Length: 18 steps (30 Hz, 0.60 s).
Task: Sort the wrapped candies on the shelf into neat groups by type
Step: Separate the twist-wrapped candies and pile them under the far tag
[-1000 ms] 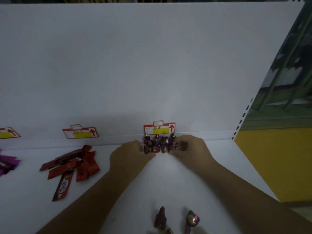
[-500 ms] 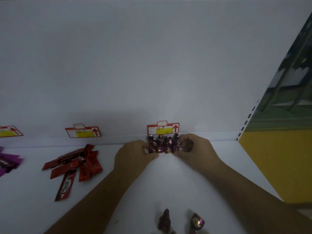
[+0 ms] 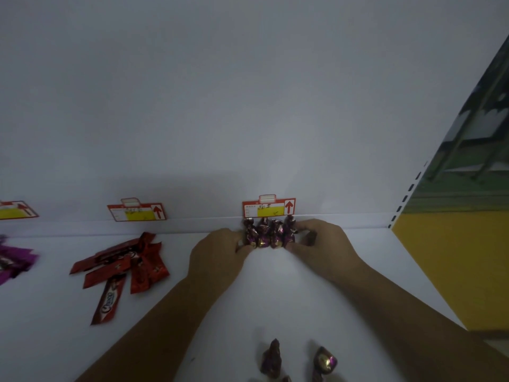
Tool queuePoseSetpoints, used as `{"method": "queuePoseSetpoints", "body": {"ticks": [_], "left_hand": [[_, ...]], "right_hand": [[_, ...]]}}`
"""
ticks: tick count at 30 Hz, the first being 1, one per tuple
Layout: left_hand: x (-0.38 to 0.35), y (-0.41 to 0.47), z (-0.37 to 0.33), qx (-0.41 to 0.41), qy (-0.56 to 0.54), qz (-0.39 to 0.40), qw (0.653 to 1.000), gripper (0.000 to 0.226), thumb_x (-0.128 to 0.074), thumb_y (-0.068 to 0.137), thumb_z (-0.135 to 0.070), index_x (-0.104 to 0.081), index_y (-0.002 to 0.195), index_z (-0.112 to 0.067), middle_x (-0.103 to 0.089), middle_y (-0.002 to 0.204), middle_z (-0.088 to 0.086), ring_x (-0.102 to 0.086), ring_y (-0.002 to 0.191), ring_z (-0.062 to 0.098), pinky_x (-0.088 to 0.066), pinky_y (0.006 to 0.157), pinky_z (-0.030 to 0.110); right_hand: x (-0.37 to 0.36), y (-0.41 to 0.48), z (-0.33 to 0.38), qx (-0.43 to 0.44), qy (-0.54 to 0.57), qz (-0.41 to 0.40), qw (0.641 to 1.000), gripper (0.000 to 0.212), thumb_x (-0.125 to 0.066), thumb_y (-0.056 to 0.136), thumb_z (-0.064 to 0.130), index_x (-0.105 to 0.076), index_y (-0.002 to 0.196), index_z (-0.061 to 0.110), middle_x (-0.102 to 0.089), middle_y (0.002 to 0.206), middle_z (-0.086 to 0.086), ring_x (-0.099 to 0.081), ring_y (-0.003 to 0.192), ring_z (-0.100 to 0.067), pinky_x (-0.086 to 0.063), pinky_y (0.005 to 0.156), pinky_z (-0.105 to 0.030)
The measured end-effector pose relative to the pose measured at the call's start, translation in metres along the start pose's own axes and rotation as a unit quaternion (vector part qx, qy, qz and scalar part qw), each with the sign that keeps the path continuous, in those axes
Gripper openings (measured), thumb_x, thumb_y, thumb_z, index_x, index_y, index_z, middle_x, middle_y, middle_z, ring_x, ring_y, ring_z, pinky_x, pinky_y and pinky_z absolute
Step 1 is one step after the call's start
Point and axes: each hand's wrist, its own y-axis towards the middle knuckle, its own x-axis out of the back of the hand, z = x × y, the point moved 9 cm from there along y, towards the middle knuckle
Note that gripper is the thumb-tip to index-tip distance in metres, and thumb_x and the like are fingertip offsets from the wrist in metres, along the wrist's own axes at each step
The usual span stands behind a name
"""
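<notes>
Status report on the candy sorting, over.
Left hand, right hand grip row of purple foil-wrapped candies below red-yellow shelf tag. Two loose purple candies nearer. No obstruction.

White back panel (image 3: 248,106) is filling most of the view, plain, with a soft shadow sitting low near the middle. Three price labels are hanging along its bottom edge. Right label (image 3: 268,207) is showing a red frame, yellow patch with handwriting, red up-arrow at its right end and a white tab on top. Middle label (image 3: 137,212) is showing the same layout, tilting slightly. Left label (image 3: 17,210) is running off the frame edge. Slotted upright (image 3: 405,199) is closing off the panel's right side, dark slots running in a line. Beyond it a yellow surface (image 3: 462,260) is showing low, with a blurry green-and-grey railing structure (image 3: 479,139) above.
</notes>
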Motion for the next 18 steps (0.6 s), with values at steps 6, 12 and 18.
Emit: {"method": "queuePoseSetpoints", "body": {"ticks": [6,12,18], "left_hand": [[0.000,0.001,-0.003,-0.013,0.017,-0.004,1.000,0.025,-0.047,0.092,-0.045,-0.061,0.088,-0.024,-0.033,0.060,-0.013,-0.036,0.058,0.005,-0.021,0.049,0.020],[0.002,0.001,0.000,0.006,-0.032,0.017,0.999,0.023,-0.056,0.087,-0.044,-0.062,0.075,-0.026,-0.046,0.059,-0.008,-0.038,0.054,0.003,-0.022,0.048,0.018],[0.002,-0.001,0.010,0.044,-0.104,0.095,0.989,0.037,-0.075,0.074,-0.034,-0.069,0.106,-0.016,-0.064,0.077,-0.006,-0.057,0.069,0.010,-0.038,0.063,0.021]], "right_hand": [[0.001,0.001,0.001,0.006,-0.001,-0.001,1.000,0.027,-0.076,0.071,0.034,-0.071,0.098,0.030,-0.052,0.065,0.027,-0.052,0.058,0.010,-0.034,0.054,-0.004],[-0.002,0.001,-0.002,0.003,0.004,0.013,1.000,0.033,-0.076,0.071,0.036,-0.070,0.103,0.030,-0.056,0.069,0.023,-0.053,0.061,0.007,-0.035,0.055,-0.003],[0.016,-0.004,-0.007,-0.051,0.108,0.006,0.993,0.022,-0.078,0.071,0.022,-0.060,0.083,0.024,-0.058,0.077,0.012,-0.052,0.062,-0.005,-0.040,0.056,-0.013]]}}
